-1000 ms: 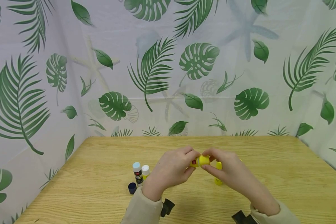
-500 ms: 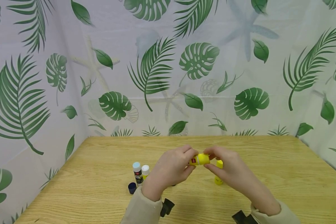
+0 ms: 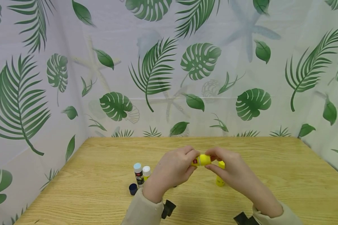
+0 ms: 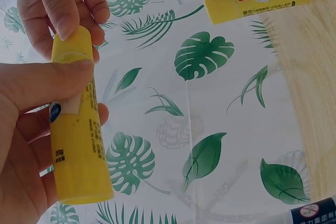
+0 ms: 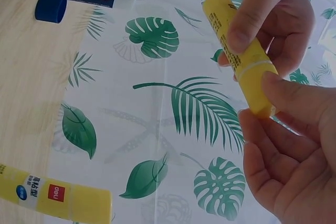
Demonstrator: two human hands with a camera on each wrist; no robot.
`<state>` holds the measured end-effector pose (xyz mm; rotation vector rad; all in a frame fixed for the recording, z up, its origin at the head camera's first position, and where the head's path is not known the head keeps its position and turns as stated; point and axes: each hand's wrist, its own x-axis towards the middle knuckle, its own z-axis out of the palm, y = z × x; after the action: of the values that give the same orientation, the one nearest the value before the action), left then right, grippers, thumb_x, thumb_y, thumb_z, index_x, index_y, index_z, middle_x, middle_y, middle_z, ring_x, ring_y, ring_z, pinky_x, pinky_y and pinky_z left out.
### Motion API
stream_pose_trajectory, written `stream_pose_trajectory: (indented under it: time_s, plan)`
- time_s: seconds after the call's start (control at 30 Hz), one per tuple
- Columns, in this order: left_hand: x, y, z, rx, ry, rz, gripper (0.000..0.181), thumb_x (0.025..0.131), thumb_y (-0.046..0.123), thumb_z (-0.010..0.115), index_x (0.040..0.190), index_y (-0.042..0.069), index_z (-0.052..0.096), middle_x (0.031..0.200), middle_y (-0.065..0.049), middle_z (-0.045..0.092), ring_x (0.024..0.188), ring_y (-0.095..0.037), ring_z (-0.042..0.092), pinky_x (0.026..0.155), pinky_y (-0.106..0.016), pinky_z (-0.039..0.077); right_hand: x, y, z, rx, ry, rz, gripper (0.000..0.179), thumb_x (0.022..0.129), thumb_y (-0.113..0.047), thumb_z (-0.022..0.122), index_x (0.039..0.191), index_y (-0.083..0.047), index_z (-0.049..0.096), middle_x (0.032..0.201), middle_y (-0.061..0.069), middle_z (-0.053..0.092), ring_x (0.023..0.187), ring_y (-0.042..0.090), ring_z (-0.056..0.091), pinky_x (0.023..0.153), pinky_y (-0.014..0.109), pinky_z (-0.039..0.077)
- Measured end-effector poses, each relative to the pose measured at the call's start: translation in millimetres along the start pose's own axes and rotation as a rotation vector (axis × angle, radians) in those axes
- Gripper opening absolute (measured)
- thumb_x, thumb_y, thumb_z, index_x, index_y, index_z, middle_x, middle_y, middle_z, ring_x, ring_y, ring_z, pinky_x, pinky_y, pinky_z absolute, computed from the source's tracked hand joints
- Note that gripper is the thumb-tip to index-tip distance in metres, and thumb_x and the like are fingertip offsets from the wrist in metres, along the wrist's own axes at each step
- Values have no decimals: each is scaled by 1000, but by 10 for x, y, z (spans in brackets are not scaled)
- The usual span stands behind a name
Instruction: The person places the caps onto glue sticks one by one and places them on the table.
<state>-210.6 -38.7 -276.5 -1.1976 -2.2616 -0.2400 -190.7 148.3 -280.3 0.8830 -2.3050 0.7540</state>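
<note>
A yellow glue stick (image 4: 81,153) is over the desk (image 3: 101,162), left hand (image 3: 171,167) curled round its body, right hand (image 3: 229,164) pinching its yellow cap (image 3: 205,160). It reads "20g" and "MADE IN CHINA"; another stick (image 5: 84,204) reads "deli".

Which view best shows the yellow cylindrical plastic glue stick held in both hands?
Left wrist: the glue stick appears largest, with some side print readable. The right wrist view shows it smaller and slanted; the head view, only part of it, the left hand hiding one end.
</note>
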Motion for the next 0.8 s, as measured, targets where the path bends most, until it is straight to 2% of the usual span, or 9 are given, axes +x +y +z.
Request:
stream_pose_trajectory:
  time_s: [0.53, 0.8]
  plan:
    - [5, 16, -22, 27, 25, 16, 25, 75, 15, 71, 98, 8, 63, 86, 1, 57, 74, -8, 55, 70, -15, 44, 2, -22, -5, 18, 20, -31, 31, 64, 3, 74, 91, -5, 60, 82, -4, 62, 69, 8, 55, 61, 26, 48]
    - [6, 19, -21, 24, 16, 20, 25, 75, 16, 71, 98, 8, 63, 86, 1, 57, 74, -7, 54, 70, -15, 44, 0, -19, -7, 45, 6, -25, 28, 66, 2, 72, 91, -3, 60, 82, -1, 63, 70, 10, 59, 61, 25, 49]
